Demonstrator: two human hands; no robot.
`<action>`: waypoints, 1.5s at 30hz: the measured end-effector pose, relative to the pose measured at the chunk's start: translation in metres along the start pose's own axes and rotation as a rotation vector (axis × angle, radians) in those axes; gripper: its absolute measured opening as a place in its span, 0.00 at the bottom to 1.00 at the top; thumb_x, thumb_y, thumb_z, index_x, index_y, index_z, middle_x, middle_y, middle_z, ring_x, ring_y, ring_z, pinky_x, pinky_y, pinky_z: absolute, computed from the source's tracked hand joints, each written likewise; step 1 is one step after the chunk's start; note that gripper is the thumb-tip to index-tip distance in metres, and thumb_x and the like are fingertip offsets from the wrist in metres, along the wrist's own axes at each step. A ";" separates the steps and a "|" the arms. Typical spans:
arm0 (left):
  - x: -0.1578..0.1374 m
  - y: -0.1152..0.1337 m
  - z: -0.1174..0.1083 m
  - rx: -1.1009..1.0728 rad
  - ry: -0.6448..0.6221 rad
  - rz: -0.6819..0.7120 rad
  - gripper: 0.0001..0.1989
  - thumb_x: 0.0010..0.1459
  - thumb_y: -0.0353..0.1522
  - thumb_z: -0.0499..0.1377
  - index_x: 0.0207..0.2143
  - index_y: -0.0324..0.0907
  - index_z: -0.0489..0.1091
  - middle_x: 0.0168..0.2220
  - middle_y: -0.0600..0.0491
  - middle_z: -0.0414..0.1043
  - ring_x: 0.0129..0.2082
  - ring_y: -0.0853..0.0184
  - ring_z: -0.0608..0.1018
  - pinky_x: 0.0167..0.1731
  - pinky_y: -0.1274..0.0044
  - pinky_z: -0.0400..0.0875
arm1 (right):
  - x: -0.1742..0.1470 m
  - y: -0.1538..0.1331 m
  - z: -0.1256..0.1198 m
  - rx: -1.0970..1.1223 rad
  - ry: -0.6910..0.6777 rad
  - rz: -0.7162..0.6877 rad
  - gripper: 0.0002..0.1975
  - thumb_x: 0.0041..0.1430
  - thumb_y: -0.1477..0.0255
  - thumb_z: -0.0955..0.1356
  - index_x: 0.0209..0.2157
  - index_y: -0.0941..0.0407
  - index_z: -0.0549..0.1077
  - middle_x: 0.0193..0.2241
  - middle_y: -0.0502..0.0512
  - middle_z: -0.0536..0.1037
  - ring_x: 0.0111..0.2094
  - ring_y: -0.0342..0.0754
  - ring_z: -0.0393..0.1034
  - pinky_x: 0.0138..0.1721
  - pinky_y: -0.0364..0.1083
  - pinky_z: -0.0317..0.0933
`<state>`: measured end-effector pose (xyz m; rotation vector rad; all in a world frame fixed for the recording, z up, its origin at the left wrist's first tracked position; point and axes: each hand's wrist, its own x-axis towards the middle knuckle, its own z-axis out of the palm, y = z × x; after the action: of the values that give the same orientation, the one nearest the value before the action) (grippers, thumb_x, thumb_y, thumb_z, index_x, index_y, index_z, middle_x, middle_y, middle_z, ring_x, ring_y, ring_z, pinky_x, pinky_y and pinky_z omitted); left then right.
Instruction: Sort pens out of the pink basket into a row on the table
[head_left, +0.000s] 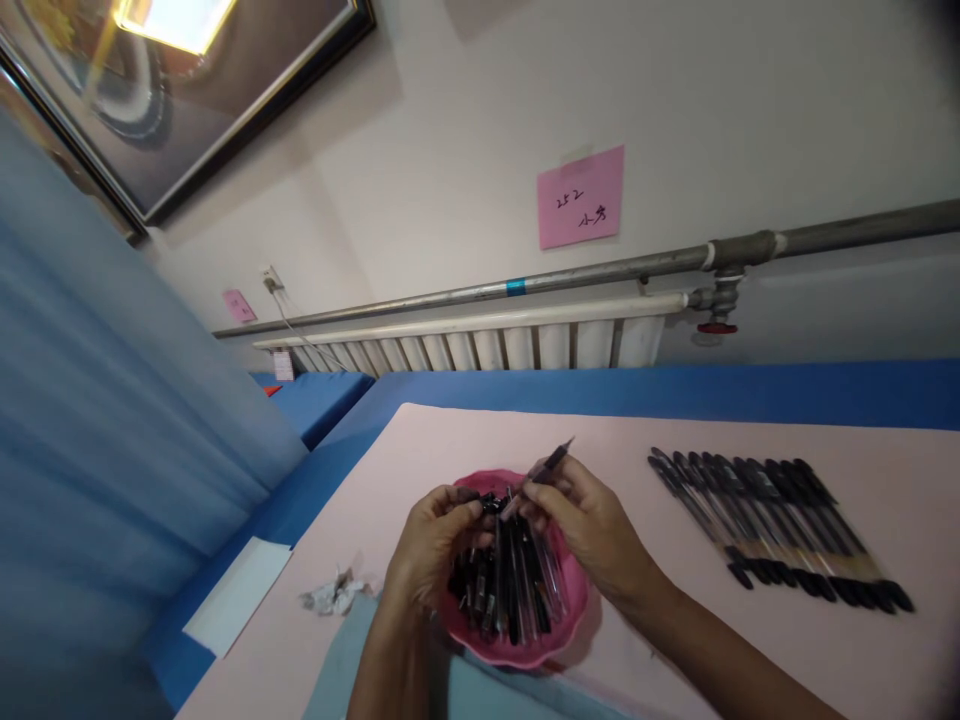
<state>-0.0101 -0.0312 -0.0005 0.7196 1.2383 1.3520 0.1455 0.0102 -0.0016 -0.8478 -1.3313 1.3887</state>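
Observation:
Above a pink scalloped bowl (577, 610), my right hand (581, 505) pinches a pen (551, 462) with a black grip and clear barrel; its tip points up and to the right. My left hand (435, 535) is closed on a small black pen part (489, 503), close to the lower end of that pen. Whether the two pieces touch cannot be made out. Loose black pen parts and clear tubes (517, 590) fill the bowl beneath both hands.
Capped black pens (772, 520) lie in a slanted row on the pink tabletop sheet (637, 680) at right. Crumpled tissue (334, 592) and a white paper (238, 595) are at left. Light-blue cloth (480, 690) lies near the bowl. Behind the table is a radiator (487, 348).

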 end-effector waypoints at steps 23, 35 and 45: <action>0.000 -0.007 0.008 -0.298 -0.094 -0.158 0.06 0.46 0.26 0.64 0.29 0.37 0.69 0.28 0.50 0.77 0.27 0.70 0.78 0.28 0.81 0.73 | 0.001 -0.002 -0.001 0.121 0.076 -0.069 0.09 0.47 0.66 0.69 0.30 0.55 0.68 0.25 0.49 0.76 0.25 0.44 0.70 0.30 0.44 0.66; -0.001 -0.006 0.013 -0.278 -0.070 -0.072 0.08 0.43 0.26 0.65 0.28 0.36 0.70 0.26 0.51 0.77 0.27 0.68 0.79 0.25 0.82 0.74 | 0.002 -0.001 0.000 0.136 0.068 0.016 0.14 0.44 0.67 0.71 0.34 0.56 0.69 0.23 0.47 0.74 0.23 0.43 0.67 0.24 0.42 0.62; -0.002 -0.006 0.013 -0.247 -0.052 -0.060 0.09 0.43 0.27 0.66 0.27 0.36 0.69 0.27 0.51 0.76 0.26 0.69 0.78 0.24 0.82 0.73 | -0.001 -0.001 -0.002 0.020 -0.014 0.066 0.14 0.49 0.63 0.68 0.34 0.57 0.69 0.17 0.44 0.69 0.17 0.40 0.61 0.17 0.40 0.56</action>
<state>0.0041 -0.0303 -0.0018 0.5364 1.0216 1.3983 0.1475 0.0095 -0.0005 -0.8767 -1.3083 1.4600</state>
